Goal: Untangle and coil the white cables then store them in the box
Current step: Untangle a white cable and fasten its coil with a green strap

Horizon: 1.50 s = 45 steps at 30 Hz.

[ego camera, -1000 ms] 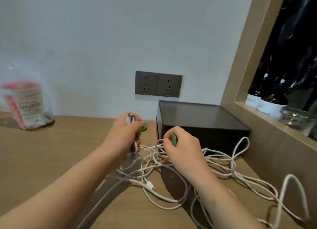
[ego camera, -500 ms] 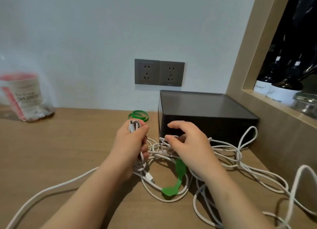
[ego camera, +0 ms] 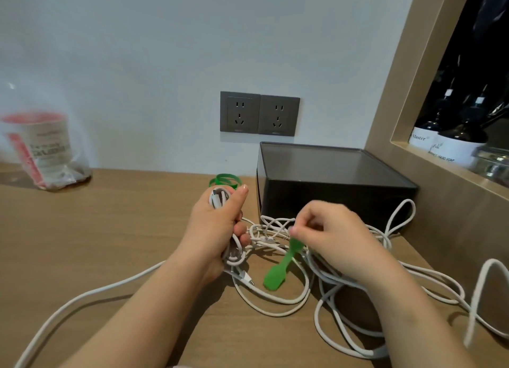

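A tangle of white cables lies on the wooden table in front of a dark grey box with its lid on. My left hand grips a bundle of folded cable, a plug end sticking out above the fist. My right hand hovers over the knot, blurred, its fingertips pinching at the cables where a green strap hangs down. One cable runs off to the lower left, others loop to the right.
A second green strap lies curled behind my left hand. A bagged cup with a red lid stands at the far left. Two wall sockets sit above the box. A wooden niche with dark bottles is on the right.
The green strap dropped from my right hand and now hangs among the cables. My right hand moved down onto the knot. My left hand keeps its grip on the bundle.
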Motion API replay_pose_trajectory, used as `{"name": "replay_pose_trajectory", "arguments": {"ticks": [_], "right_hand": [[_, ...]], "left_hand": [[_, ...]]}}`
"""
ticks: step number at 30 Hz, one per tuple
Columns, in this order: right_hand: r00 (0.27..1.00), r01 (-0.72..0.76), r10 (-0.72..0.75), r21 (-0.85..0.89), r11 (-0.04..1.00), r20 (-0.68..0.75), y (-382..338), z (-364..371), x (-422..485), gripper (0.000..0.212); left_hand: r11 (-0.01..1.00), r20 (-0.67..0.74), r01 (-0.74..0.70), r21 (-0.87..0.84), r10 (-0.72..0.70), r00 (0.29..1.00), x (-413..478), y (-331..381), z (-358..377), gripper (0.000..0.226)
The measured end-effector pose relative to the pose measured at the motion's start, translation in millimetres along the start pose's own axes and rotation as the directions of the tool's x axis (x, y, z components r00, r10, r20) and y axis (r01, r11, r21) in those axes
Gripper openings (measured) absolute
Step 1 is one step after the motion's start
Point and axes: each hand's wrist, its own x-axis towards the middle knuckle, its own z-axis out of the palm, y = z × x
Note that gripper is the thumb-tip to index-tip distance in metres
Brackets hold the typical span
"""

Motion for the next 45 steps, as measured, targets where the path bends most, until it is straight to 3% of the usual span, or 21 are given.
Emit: {"name": "replay_pose_trajectory", "arguments": {"ticks": [3, 5, 6, 8, 11, 13, 15, 18, 21, 27, 33, 36, 39, 45], "right_hand": [[0.989, 0.008, 0.017, 0.172, 0.985, -0.144, -7, 2, -1, 0.011], [0.989, 0.022, 0.002, 0.160, 0.987, -0.146, -10, 7, -1, 0.016], [0.994, 0.009, 0.011, 0.174, 0.985, -0.112, -11, 8, -2, 0.018], [0.997, -0.074, 0.070, 0.367, 0.927, 0.024, -15, 9, -3, 0.021], [0.946, -0.285, 0.082, 0.690, 0.666, 0.312, -23, 13, -6, 0.023], [0.917, -0.365, 0.095, 0.722, 0.589, 0.386, -28, 22, -8, 0.022], [0.911, -0.387, 0.145, 0.675, 0.628, 0.386, -32, 30, -8, 0.015], [0.919, -0.336, 0.164, 0.496, 0.801, 0.357, -38, 36, -10, 0.020], [0.924, -0.311, 0.147, 0.465, 0.829, 0.354, -41, 40, -11, 0.031], [0.926, -0.352, 0.169, 0.609, 0.711, 0.338, -42, 41, -9, 0.029], [0.924, -0.382, 0.212, 0.727, 0.570, 0.320, -41, 38, -7, 0.015], [0.944, -0.325, 0.203, 0.634, 0.702, 0.259, -42, 40, -8, 0.016], [0.987, -0.148, 0.106, 0.452, 0.880, 0.117, -36, 44, -6, 0.020], [0.994, 0.090, -0.069, 0.292, 0.952, -0.081, -25, 42, -2, 0.016]], "left_hand": [[0.996, -0.015, 0.021, -0.084, -0.022, 1.000, -1, 5, 2, 0.036], [0.991, -0.008, 0.023, -0.134, -0.025, 1.000, -1, 7, 2, 0.043], [0.987, -0.009, 0.012, -0.161, -0.013, 1.000, -1, 7, 2, 0.042], [0.975, -0.033, -0.036, -0.219, 0.030, 0.999, 1, 7, 2, 0.038], [0.946, -0.105, -0.108, -0.304, 0.079, 0.991, 4, 7, 4, 0.027], [0.934, -0.120, -0.119, -0.336, 0.083, 0.989, 4, 7, 5, 0.024], [0.935, -0.115, -0.117, -0.335, 0.082, 0.990, 4, 6, 5, 0.023], [0.931, -0.107, -0.130, -0.341, 0.099, 0.989, 3, 4, 6, 0.023], [0.943, -0.158, -0.186, -0.274, 0.147, 0.977, 2, 2, 8, 0.024], [0.965, -0.179, -0.233, -0.122, 0.209, 0.961, -2, 0, 7, 0.031], [0.961, -0.115, -0.268, -0.063, 0.260, 0.959, -4, -4, 10, 0.019], [0.957, -0.097, -0.285, -0.062, 0.278, 0.956, -4, -4, 9, 0.017], [0.961, -0.086, -0.270, -0.064, 0.264, 0.961, -4, -5, 9, 0.017], [0.966, 0.029, -0.231, -0.113, 0.235, 0.972, -6, 1, 7, 0.017]]}}
